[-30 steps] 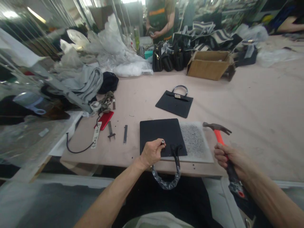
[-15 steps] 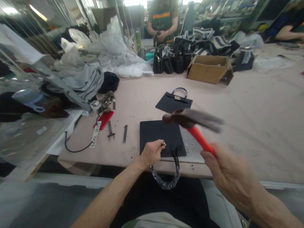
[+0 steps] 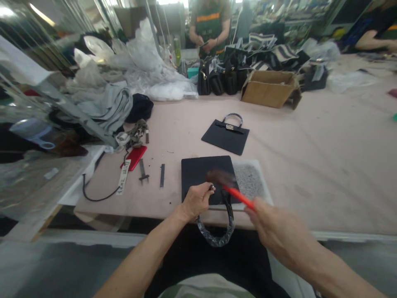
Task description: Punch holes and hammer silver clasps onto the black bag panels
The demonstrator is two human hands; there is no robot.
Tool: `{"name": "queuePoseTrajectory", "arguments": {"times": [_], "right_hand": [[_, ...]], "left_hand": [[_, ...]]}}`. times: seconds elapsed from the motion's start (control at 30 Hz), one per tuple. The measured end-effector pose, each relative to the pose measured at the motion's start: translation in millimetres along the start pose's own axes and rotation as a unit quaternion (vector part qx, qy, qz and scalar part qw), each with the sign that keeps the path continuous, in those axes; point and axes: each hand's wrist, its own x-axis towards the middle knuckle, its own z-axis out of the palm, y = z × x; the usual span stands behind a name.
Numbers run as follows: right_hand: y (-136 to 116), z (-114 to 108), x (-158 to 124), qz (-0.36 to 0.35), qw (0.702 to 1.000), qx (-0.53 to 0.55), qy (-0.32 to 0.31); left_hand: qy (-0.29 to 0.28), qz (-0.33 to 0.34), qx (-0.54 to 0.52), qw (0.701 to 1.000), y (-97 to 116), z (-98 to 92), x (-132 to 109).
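Note:
My left hand [image 3: 197, 198] pinches a small metal punch [image 3: 212, 187] over a black panel [image 3: 198, 171] at the table's front edge. The panel's wrapped handle [image 3: 216, 240] hangs over that edge. Wrapped round the red grip of a hammer [image 3: 240, 198], my right hand [image 3: 269, 217] is right of the panel. The hammer head is blurred, just above the punch; whether they touch I cannot tell. A speckled stone slab [image 3: 250, 180] lies partly under the panel. Farther back lies a second black panel [image 3: 226, 136] with a handle and a metal clasp.
Left of the panel lie a metal strip [image 3: 162, 176], a T-shaped tool [image 3: 143, 171] and a red object [image 3: 137, 157]. A cardboard box [image 3: 269, 87], black bags [image 3: 217, 78] and plastic wrap [image 3: 167, 85] line the back. A person [image 3: 210, 31] stands beyond them.
My right hand has brought the hammer down and to the left, close to the punch. The left hand keeps its pinch in nearly the same place. The view has shifted slightly.

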Motion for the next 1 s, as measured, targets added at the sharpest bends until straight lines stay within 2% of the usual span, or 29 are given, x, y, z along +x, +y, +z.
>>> {"name": "queuePoseTrajectory", "arguments": {"times": [0.07,0.13,0.23,0.33,0.4,0.5,0.57,0.63,0.73,0.8,0.87,0.93,0.97,1.0], "right_hand": [[12.2,12.2,-2.5,0.0,0.998,0.002,-0.066],[30.7,14.8,-1.8,0.041,0.994,0.016,-0.096],[68.7,8.8,3.7,0.155,0.981,0.069,-0.095],[111.9,9.2,8.0,0.314,0.936,0.117,-0.104],[136.4,15.1,8.7,0.34,0.932,0.081,-0.099],[154.9,28.7,9.7,0.296,0.953,-0.022,-0.058],[150.6,41.4,12.1,0.26,0.964,-0.048,-0.022],[133.7,58.8,15.6,0.205,0.978,-0.04,-0.003],[96.0,92.2,19.5,0.093,0.996,0.005,-0.018],[74.1,113.4,18.9,0.0,1.0,0.001,-0.018],[62.1,128.3,16.1,-0.047,0.999,-0.024,-0.008],[60.7,135.4,13.2,-0.054,0.998,-0.04,-0.005],[62.5,136.6,12.2,-0.057,0.997,-0.041,-0.01],[64.9,136.8,11.7,-0.061,0.997,-0.04,-0.014]], "left_hand": [[-0.008,-0.004,0.0,1.0,0.2,-0.2,-0.2],[-0.009,-0.007,-0.005,1.0,0.7,-0.3,-0.1],[0.0,-0.01,-0.013,1.0,2.2,-0.9,0.6],[-0.002,-0.013,-0.02,1.0,3.9,-2.3,1.2],[-0.005,-0.016,-0.024,1.0,4.8,-3.2,1.2],[-0.009,-0.024,-0.025,0.999,6.2,-4.0,1.0],[-0.009,-0.028,-0.02,0.999,7.4,-4.4,1.1],[-0.009,-0.03,-0.011,0.999,8.3,-5.2,1.4],[-0.011,-0.019,0.012,1.0,8.1,-6.9,0.6],[-0.021,0.015,0.03,0.999,7.3,-7.2,-1.7],[-0.036,0.046,0.035,0.998,6.5,-6.0,-4.3],[-0.023,0.012,0.006,1.0,5.6,-4.5,-4.7],[0.015,-0.04,-0.027,0.999,4.5,-4.7,-3.2],[0.076,-0.104,-0.069,0.989,2.7,-6.2,-0.7]]}}
